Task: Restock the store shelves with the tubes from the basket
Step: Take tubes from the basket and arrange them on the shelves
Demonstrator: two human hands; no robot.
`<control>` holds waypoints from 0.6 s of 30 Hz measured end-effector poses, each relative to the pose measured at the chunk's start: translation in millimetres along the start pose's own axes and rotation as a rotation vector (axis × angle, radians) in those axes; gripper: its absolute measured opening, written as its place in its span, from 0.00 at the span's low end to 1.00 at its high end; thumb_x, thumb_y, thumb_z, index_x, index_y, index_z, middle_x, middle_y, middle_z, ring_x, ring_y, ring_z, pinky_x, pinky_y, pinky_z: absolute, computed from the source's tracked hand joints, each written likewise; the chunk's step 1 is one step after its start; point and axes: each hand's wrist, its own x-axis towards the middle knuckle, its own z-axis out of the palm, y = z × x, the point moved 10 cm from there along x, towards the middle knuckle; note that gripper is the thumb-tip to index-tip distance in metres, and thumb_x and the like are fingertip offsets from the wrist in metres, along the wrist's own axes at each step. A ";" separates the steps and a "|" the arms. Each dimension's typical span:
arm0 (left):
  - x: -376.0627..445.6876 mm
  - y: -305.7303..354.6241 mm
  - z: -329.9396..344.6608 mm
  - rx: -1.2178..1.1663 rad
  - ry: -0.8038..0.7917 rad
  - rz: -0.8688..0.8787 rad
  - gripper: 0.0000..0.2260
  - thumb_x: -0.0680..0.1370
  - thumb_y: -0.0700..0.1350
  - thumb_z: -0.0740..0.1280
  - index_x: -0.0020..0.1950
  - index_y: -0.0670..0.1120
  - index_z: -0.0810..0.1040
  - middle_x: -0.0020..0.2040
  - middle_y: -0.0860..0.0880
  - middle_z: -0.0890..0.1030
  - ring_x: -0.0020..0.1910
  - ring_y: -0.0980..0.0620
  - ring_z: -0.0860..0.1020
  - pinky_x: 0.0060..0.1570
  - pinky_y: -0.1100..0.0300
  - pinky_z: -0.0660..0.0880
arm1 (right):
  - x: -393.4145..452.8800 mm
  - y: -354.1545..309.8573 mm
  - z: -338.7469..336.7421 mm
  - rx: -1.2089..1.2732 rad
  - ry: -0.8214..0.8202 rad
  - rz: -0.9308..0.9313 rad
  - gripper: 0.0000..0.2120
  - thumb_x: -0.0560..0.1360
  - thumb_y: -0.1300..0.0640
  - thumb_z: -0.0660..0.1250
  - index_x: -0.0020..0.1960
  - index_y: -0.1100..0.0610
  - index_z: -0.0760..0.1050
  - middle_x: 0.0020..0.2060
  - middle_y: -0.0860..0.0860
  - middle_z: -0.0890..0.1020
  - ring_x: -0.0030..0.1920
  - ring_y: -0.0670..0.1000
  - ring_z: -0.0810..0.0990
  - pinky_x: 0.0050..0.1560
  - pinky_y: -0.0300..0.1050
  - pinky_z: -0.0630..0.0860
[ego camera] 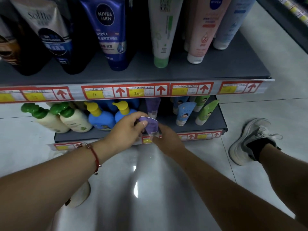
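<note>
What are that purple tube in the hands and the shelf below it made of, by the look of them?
The purple tube looks like soft plastic with a slight sheen: its flat crimped end curves and catches light. The lower shelf looks like dark grey painted metal, matte, thin and flat-edged, though that is only a guess. Both the left hand and the right hand grip the tube.

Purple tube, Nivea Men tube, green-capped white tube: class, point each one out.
purple tube (151, 125), head view, on its flat crimped end
Nivea Men tube (111, 33), head view, on its label
green-capped white tube (161, 61), head view, on its cap
</note>
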 end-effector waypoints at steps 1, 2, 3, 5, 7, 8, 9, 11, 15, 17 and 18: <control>-4.0 -0.3 -1.5 -0.041 0.001 -0.013 0.07 0.82 0.43 0.63 0.54 0.54 0.78 0.40 0.51 0.81 0.36 0.57 0.78 0.41 0.55 0.79 | -1.6 1.2 3.5 0.022 -0.008 0.007 0.16 0.76 0.57 0.68 0.64 0.50 0.76 0.53 0.48 0.82 0.49 0.47 0.78 0.49 0.41 0.72; -8.1 -1.1 -3.2 -0.082 0.018 -0.045 0.06 0.82 0.44 0.64 0.56 0.54 0.77 0.41 0.48 0.81 0.37 0.55 0.79 0.42 0.51 0.80 | -4.0 1.8 6.5 0.038 -0.010 0.017 0.16 0.75 0.55 0.69 0.62 0.50 0.77 0.53 0.49 0.83 0.49 0.48 0.79 0.49 0.43 0.75; -11.3 -4.8 -4.8 -0.116 0.040 -0.099 0.08 0.80 0.46 0.66 0.59 0.53 0.75 0.44 0.44 0.82 0.39 0.51 0.80 0.45 0.48 0.81 | -5.8 2.1 9.4 0.053 -0.001 0.018 0.15 0.74 0.53 0.70 0.61 0.50 0.78 0.52 0.48 0.83 0.49 0.49 0.80 0.50 0.46 0.77; -17.6 -16.6 -1.9 -0.147 0.044 -0.223 0.21 0.76 0.52 0.71 0.66 0.52 0.68 0.48 0.43 0.81 0.44 0.48 0.81 0.44 0.50 0.80 | -9.9 -0.5 15.3 0.087 0.030 0.015 0.14 0.72 0.50 0.73 0.57 0.51 0.79 0.47 0.47 0.84 0.47 0.47 0.81 0.50 0.45 0.78; -22.4 -24.8 4.9 -0.107 0.023 -0.268 0.29 0.72 0.57 0.74 0.66 0.51 0.65 0.50 0.48 0.80 0.44 0.53 0.79 0.39 0.59 0.76 | -16.4 -9.0 19.6 0.120 0.061 -0.013 0.11 0.71 0.50 0.74 0.52 0.51 0.80 0.43 0.46 0.83 0.43 0.43 0.80 0.43 0.37 0.74; -24.0 -30.2 6.6 -0.080 0.025 -0.280 0.29 0.71 0.58 0.75 0.64 0.49 0.65 0.50 0.49 0.79 0.43 0.54 0.78 0.39 0.60 0.75 | -20.7 -16.2 21.6 0.116 0.066 -0.045 0.11 0.71 0.50 0.74 0.51 0.51 0.80 0.41 0.46 0.83 0.41 0.43 0.79 0.40 0.36 0.73; -25.4 -37.1 5.6 -0.064 0.042 -0.305 0.29 0.70 0.58 0.75 0.62 0.48 0.66 0.50 0.49 0.79 0.44 0.53 0.78 0.39 0.57 0.77 | -24.7 -22.2 24.6 0.090 0.063 -0.079 0.11 0.70 0.49 0.74 0.49 0.51 0.79 0.41 0.47 0.82 0.40 0.43 0.79 0.39 0.37 0.72; -27.2 -50.1 -1.9 -0.047 0.076 -0.366 0.25 0.70 0.57 0.75 0.59 0.47 0.68 0.49 0.47 0.79 0.46 0.49 0.80 0.46 0.49 0.80 | -28.4 -23.4 33.3 0.081 0.005 -0.091 0.11 0.69 0.50 0.75 0.49 0.50 0.79 0.42 0.46 0.82 0.40 0.43 0.79 0.41 0.36 0.74; -25.5 -53.5 -10.6 -0.086 0.016 -0.406 0.24 0.64 0.54 0.72 0.56 0.46 0.74 0.49 0.44 0.81 0.47 0.46 0.81 0.47 0.45 0.82 | -13.7 16.6 34.2 0.335 -0.069 0.179 0.21 0.73 0.66 0.71 0.65 0.58 0.75 0.54 0.53 0.81 0.44 0.45 0.78 0.42 0.33 0.73; -24.5 -51.9 -12.7 -0.123 0.005 -0.403 0.22 0.67 0.51 0.73 0.57 0.47 0.75 0.49 0.44 0.81 0.48 0.46 0.81 0.46 0.46 0.82 | -1.3 34.1 14.7 0.259 0.094 0.245 0.19 0.76 0.64 0.67 0.67 0.60 0.73 0.53 0.53 0.80 0.49 0.49 0.77 0.44 0.34 0.69; -23.8 -51.6 -11.8 -0.143 -0.003 -0.403 0.20 0.70 0.49 0.74 0.59 0.47 0.74 0.50 0.44 0.82 0.48 0.46 0.82 0.46 0.47 0.83 | 4.7 39.7 7.9 0.232 0.160 0.261 0.20 0.78 0.62 0.66 0.69 0.60 0.71 0.54 0.53 0.79 0.51 0.50 0.77 0.43 0.32 0.66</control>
